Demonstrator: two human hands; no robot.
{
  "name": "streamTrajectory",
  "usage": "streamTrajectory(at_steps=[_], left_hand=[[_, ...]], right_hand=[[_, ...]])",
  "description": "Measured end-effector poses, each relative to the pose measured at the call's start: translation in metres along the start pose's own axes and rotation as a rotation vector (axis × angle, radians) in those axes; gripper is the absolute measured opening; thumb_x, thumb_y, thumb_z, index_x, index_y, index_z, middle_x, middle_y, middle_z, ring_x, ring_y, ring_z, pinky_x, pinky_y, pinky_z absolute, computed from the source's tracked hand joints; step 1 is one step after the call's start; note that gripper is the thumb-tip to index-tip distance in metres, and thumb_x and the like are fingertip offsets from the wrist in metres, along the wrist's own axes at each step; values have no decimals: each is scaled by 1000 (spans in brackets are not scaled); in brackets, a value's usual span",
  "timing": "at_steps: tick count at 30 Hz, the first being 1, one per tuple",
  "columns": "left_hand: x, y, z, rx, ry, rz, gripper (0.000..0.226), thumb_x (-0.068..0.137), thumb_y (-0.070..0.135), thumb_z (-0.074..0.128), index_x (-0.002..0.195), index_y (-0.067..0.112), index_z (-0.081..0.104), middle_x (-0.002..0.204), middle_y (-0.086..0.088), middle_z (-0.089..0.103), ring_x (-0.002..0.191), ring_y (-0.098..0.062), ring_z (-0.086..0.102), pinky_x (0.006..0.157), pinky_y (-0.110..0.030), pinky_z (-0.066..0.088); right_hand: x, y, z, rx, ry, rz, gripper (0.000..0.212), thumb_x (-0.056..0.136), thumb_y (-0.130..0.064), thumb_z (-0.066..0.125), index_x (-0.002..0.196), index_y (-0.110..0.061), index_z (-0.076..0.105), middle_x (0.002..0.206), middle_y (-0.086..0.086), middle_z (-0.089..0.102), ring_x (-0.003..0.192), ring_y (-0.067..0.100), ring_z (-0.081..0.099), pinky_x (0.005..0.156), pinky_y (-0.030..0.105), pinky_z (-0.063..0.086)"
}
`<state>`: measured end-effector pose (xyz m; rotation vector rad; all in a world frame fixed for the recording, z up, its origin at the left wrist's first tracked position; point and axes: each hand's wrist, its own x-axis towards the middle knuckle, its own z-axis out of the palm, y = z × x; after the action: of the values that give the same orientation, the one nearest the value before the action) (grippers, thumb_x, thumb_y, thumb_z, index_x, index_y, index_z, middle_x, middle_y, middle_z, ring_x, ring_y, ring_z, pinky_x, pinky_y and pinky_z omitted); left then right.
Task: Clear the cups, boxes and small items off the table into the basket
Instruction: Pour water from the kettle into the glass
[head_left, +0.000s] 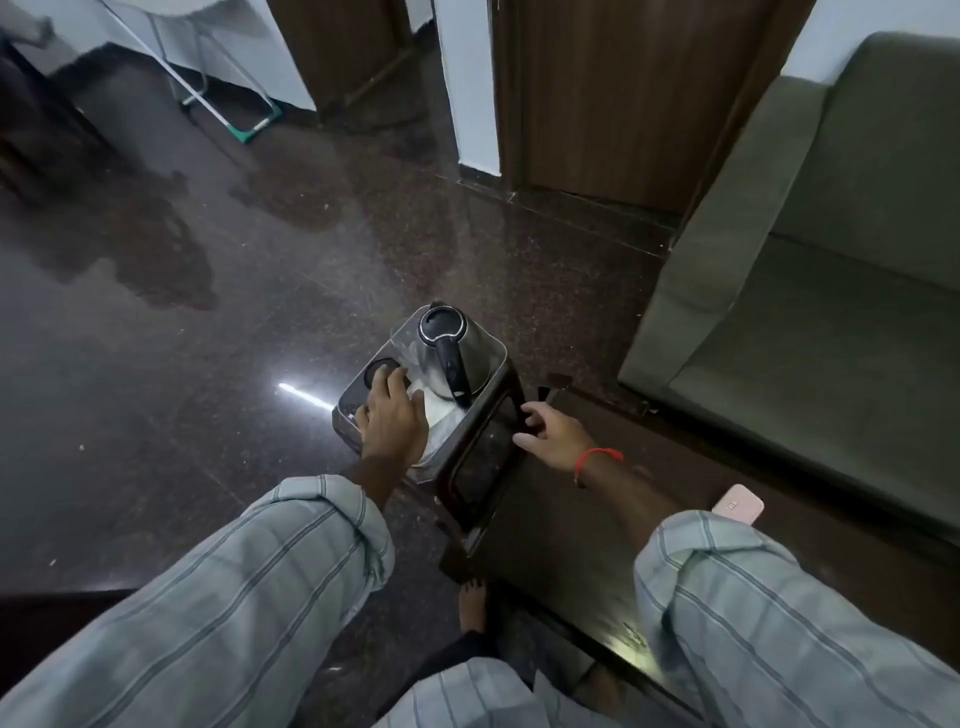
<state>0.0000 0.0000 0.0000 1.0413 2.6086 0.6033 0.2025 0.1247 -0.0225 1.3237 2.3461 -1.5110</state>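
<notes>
A clear-walled basket (496, 349) stands on the floor just off the end of the dark wooden table (597, 519). In it are a steel kettle (470, 358) with a black lid and handle, a black round item (378, 370) and some white pieces (441, 415). My left hand (392, 418) is palm-down inside the basket, with its fingers spread and the fingertips on the black round item. What lies under the palm is hidden. My right hand (553, 436) hovers at the table's end with fingers apart and nothing in it. A pink phone (737, 506) lies on the table.
A dark wooden frame (480, 462) sits between the basket and the table. A green sofa (810, 291) runs along the right. My bare foot (472, 605) is on the polished dark floor. A wooden door (623, 93) and a metal rack (228, 109) stand farther back.
</notes>
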Motion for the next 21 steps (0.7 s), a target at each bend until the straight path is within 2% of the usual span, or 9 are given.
streamTrajectory(at_steps=[3,6,9,12,14,18,21], left_hand=[[38,-14,0,38,-43,1,37,105,18,42,141,15,49,152,-6,42,139,-28,42,113,-54,29],[85,-31,3,87,-159,-28,35,104,17,39,135,19,56,144,-7,53,135,-30,48,112,-53,29],[129,-50,8,152,-217,-11,33,100,19,42,123,22,65,136,-5,59,129,-30,49,108,-54,32],[159,-68,18,161,-236,-27,32,99,23,45,123,24,66,140,-4,56,132,-29,41,108,-53,27],[174,-75,24,160,-246,-40,32,98,25,47,124,25,66,143,-3,52,135,-29,37,110,-52,26],[198,-84,34,133,-260,-55,35,98,23,48,129,26,64,148,-3,47,138,-28,36,114,-52,25],[212,-91,39,128,-296,-45,36,98,24,49,132,26,62,150,-3,45,141,-28,33,116,-51,24]], right_hand=[[32,-26,11,59,15,27,60,89,-32,71,143,-18,49,131,5,62,110,20,60,96,28,45],[74,-51,28,46,11,40,65,86,-30,75,143,-15,48,134,11,58,123,26,56,103,30,42],[116,-65,46,82,49,87,76,83,-30,77,147,-11,41,145,17,46,136,32,46,113,36,37],[152,-71,64,110,92,165,90,81,-36,78,153,-9,30,155,20,33,142,37,35,119,43,31],[170,-73,75,117,121,206,89,79,-39,79,150,-8,34,151,19,38,139,37,39,116,42,35],[196,-73,99,223,111,314,64,80,-36,79,125,-2,49,129,20,58,120,37,57,95,38,48],[204,-69,111,333,139,362,50,85,-33,74,119,-3,52,119,22,64,111,36,62,80,31,44]])
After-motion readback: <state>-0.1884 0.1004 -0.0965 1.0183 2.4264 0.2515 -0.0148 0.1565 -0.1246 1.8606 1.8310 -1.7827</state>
